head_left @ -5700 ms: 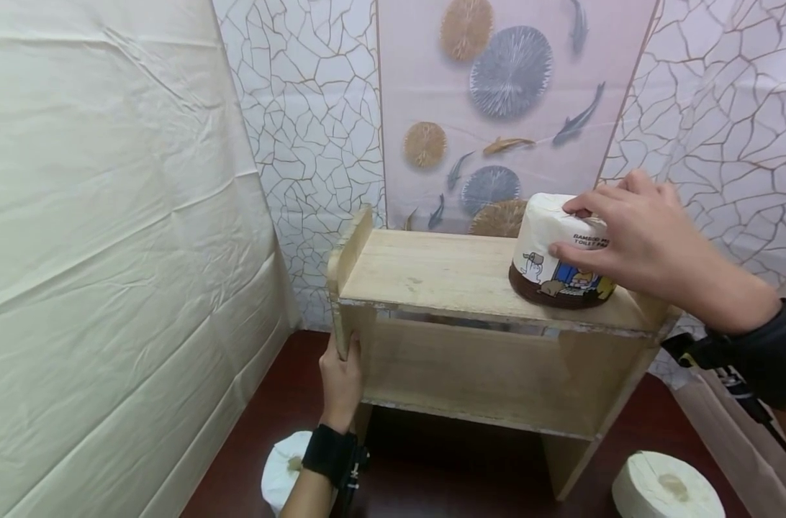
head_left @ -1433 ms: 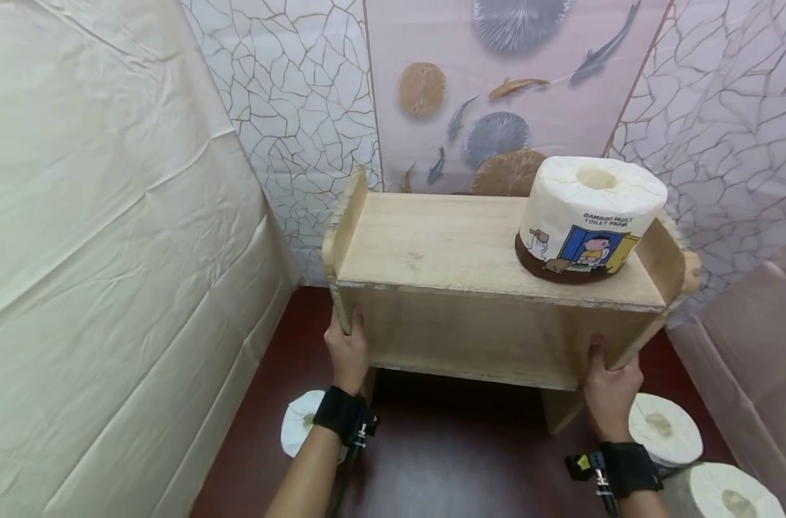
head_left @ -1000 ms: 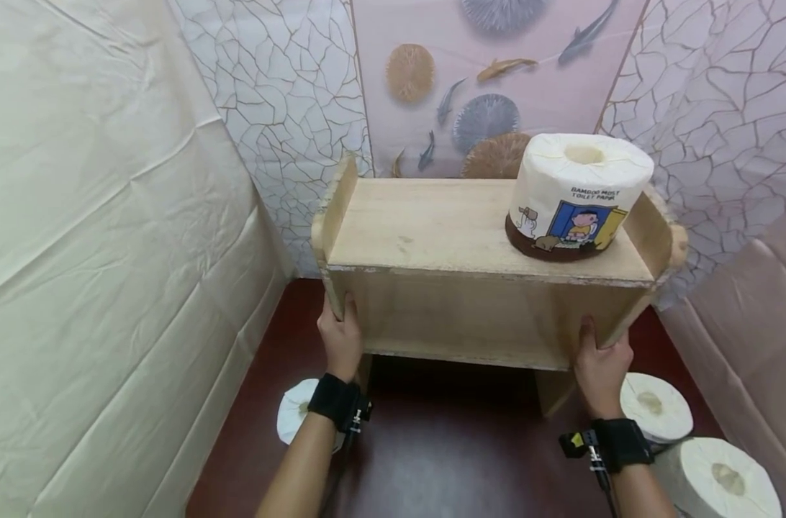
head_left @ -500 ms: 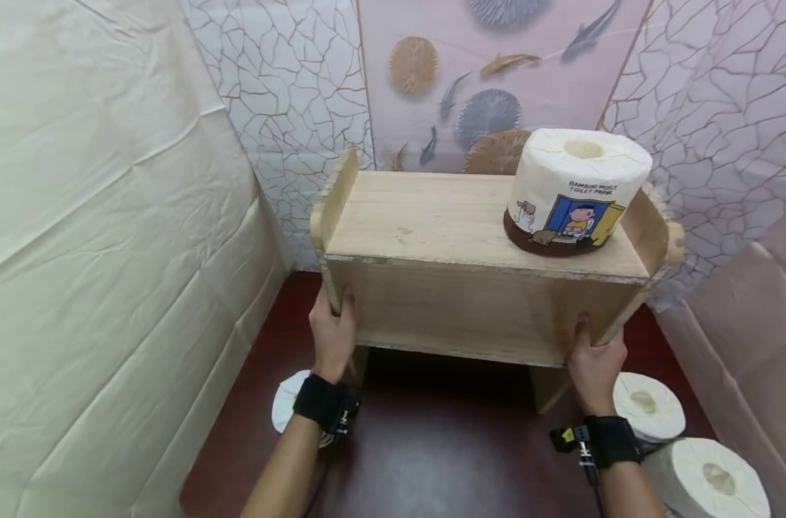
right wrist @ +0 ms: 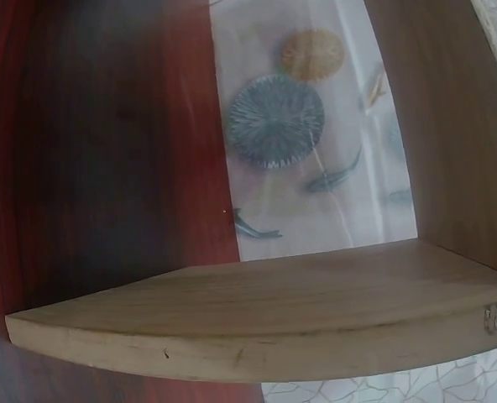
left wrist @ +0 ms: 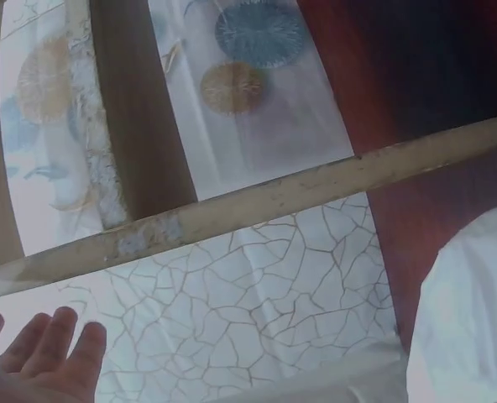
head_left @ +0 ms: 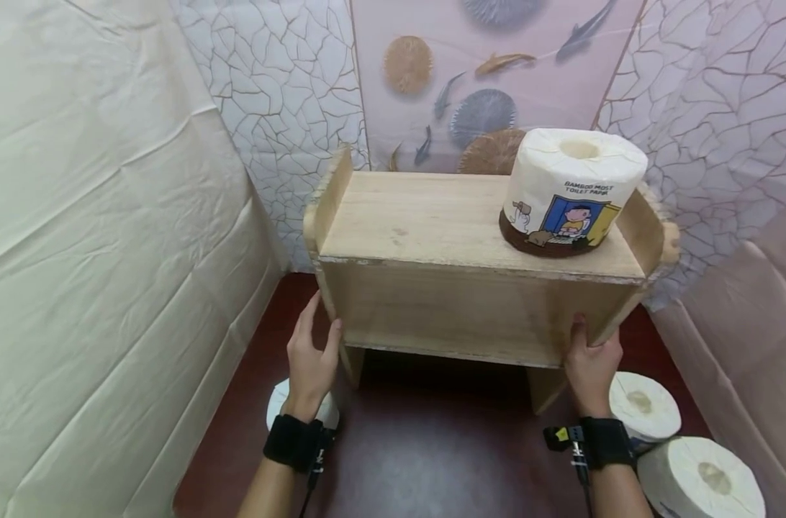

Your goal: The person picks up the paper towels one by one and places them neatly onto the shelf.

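Note:
A small two-tier wooden shelf (head_left: 425,223) stands at the back. On its top board, toward the right end, a wrapped toilet roll (head_left: 571,187) with a cartoon print stands upright. My left hand (head_left: 312,367) is just off the shelf's left side panel, fingers spread and thumb apart, holding nothing. In the left wrist view its fingertips lie below the panel edge (left wrist: 274,197). My right hand (head_left: 592,367) grips the front edge of the right side panel, thumb on the inner face. The right wrist view shows that panel (right wrist: 257,327) but no fingers.
One white toilet roll (head_left: 278,404) stands on the dark red surface (head_left: 432,446), partly behind my left wrist. Two more rolls, one farther back (head_left: 652,410) and one nearer (head_left: 704,482), stand right of my right wrist. Cloth-covered walls (head_left: 108,252) close in both sides.
Earlier my right hand was on the toilet roll on the top board; it left the roll and took hold of the right panel. My left hand has just let go of the left panel.

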`<state>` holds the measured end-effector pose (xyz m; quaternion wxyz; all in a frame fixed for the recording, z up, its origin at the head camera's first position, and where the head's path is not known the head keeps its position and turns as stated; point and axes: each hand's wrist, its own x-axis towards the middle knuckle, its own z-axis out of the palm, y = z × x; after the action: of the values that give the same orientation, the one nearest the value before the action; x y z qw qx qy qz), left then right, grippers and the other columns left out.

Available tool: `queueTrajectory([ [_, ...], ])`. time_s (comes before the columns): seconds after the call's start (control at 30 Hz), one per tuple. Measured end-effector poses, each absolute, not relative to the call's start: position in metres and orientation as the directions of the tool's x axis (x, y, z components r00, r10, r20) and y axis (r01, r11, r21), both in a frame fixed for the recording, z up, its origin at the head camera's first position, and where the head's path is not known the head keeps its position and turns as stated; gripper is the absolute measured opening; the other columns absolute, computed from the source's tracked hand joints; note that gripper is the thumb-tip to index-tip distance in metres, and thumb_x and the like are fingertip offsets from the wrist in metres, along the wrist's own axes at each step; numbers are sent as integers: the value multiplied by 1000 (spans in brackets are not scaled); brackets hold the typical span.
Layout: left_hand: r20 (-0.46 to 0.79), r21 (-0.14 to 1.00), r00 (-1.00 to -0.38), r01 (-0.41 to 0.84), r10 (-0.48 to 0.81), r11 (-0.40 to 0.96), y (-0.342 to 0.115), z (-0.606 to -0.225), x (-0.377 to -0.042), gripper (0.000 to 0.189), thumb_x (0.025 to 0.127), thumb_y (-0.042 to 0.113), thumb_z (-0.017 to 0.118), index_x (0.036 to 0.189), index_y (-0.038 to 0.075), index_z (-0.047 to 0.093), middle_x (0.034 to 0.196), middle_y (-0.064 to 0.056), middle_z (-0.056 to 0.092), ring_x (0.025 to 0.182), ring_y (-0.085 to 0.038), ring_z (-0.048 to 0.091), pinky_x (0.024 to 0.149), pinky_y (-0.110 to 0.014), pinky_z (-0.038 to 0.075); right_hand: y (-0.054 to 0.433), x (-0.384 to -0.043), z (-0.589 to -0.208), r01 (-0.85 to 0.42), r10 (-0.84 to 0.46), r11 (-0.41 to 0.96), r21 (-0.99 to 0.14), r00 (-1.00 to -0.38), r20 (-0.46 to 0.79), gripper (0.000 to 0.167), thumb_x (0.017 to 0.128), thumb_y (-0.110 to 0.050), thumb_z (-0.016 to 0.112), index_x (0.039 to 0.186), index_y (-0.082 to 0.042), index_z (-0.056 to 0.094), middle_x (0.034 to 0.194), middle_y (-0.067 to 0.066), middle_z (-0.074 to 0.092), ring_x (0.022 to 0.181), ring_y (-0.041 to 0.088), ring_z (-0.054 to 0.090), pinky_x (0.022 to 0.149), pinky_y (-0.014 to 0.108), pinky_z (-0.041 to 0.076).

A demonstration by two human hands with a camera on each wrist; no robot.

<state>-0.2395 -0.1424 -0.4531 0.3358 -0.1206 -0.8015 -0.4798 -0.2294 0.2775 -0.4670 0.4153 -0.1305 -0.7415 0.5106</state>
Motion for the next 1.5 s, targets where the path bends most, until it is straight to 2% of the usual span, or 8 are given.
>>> queueTrajectory([
  [0.17,653,680,-746,503,-129,534,-152,-459,-227,63,105,15,69,162,14,43,157,-11,53,143,-30,52,109,-58,46,268,-228,-472,-200,615,433,-879,-647,450,46,104,-29,64,134,6,61,117,24,70,98,-4,57,87,16,42],
  [0.3,636,678,-761,468,-132,567,-158,-465,-217,62,103,14,71,159,8,45,155,-15,54,141,-33,53,107,-59,47,262,-227,-474,-186,597,430,-883,-675,433,47,105,-26,64,139,5,59,126,28,68,109,19,65,89,17,43],
  [0.4,601,687,-788,422,-134,592,-160,-466,-212,60,104,17,71,158,6,47,155,-16,54,143,-33,51,110,-57,46,261,-229,-472,-195,583,433,-880,-684,438,49,105,-27,63,142,5,56,129,27,67,116,35,64,90,18,43],
  [0.43,584,690,-801,401,-135,603,-160,-466,-211,60,104,19,71,158,7,47,155,-16,53,144,-32,50,111,-57,45,262,-231,-471,-197,582,434,-879,-683,441,49,105,-27,63,142,5,56,129,27,67,116,37,63,90,18,43],
  [0.67,505,673,-848,271,-161,688,-158,-469,-200,63,102,29,73,157,12,49,152,-17,54,136,-38,51,104,-60,46,267,-229,-462,-180,592,426,-886,-685,424,53,105,-31,64,143,5,55,130,26,67,118,38,63,91,21,45],
  [0.97,520,575,-843,228,-136,785,-154,-476,-192,67,96,31,80,151,4,54,141,-24,59,120,-44,57,89,-56,53,270,-223,-461,-170,591,415,-894,-696,407,52,106,-28,63,145,4,53,134,29,64,119,44,61,93,19,45],
  [1.23,376,527,-917,93,-133,845,-149,-486,-186,76,96,39,79,154,1,49,137,-29,58,113,-44,56,87,-52,49,268,-222,-460,-137,598,405,-904,-708,376,54,106,-31,61,147,3,51,137,27,64,123,41,61,96,33,48],
  [1.5,343,432,-926,6,-158,902,-142,-495,-184,75,94,44,79,146,-4,54,124,-30,62,101,-42,57,77,-49,47,274,-222,-459,-150,609,417,-897,-686,398,54,106,-31,62,147,4,52,139,27,63,124,40,61,95,24,46],
])
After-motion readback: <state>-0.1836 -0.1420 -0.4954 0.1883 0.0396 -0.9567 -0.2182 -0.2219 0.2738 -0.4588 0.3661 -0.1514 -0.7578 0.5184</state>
